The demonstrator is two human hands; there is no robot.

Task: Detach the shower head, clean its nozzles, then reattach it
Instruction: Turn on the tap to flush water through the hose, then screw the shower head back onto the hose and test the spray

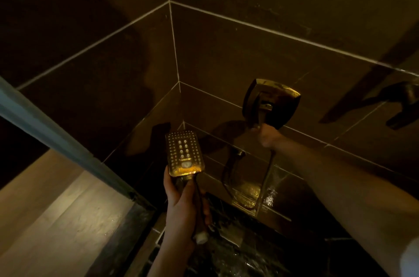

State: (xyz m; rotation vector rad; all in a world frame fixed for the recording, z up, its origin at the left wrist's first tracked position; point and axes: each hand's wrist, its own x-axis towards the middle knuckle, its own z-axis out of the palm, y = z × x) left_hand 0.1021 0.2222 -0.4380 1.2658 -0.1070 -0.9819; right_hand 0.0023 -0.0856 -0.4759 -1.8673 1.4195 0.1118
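Observation:
The rectangular metal shower head (pixel 184 155) is upright with its nozzle face turned toward me. My left hand (pixel 183 211) grips its handle, whose white threaded end (pixel 201 237) sticks out bare below my palm. My right hand (pixel 268 136) is closed around the top end of the shower hose (pixel 267 174), just under the shiny wall bracket plate (pixel 272 103). From that hand the hose hangs down to the floor edge, then loops back up to a wall outlet (pixel 239 154). The head and hose are apart.
Dark tiled walls meet in a corner (pixel 175 56) behind the head. A glass screen edge (pixel 56 131) runs diagonally at the left, with a wooden floor (pixel 52 220) beyond it. The dark shower floor (pixel 238 254) looks wet. A dark fitting (pixel 403 104) sticks out at the far right.

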